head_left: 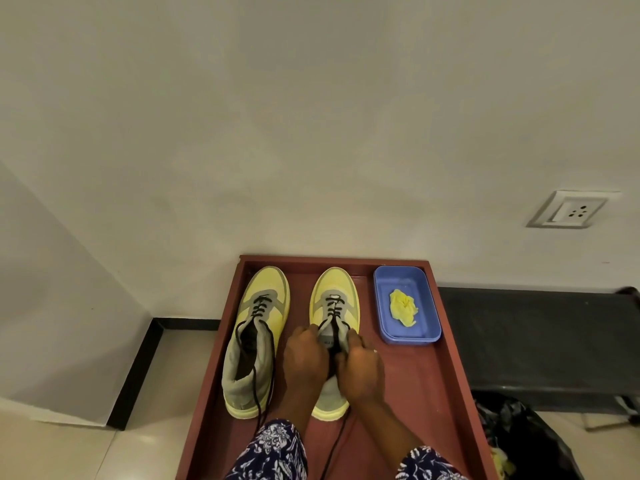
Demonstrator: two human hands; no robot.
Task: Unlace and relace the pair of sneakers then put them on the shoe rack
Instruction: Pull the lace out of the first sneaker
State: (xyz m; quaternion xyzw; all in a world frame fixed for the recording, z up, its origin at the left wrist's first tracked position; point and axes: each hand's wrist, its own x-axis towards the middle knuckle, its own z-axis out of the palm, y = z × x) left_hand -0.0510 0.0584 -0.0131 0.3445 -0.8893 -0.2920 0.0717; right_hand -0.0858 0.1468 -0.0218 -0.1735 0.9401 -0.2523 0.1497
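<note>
I see left hand point(304, 358) and right hand point(360, 367) both curled, gripping black laces at collar of right sneaker point(334, 306); left sneaker point(258, 327) beside it, loose-laced, on red-brown rack top point(415, 393).

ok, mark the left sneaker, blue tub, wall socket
left sneaker point(268, 287), head view, yellow toe cap
blue tub point(429, 306), head view, right rim
wall socket point(575, 211), head view, white faceplate

head view looks steeply down, close above.
</note>
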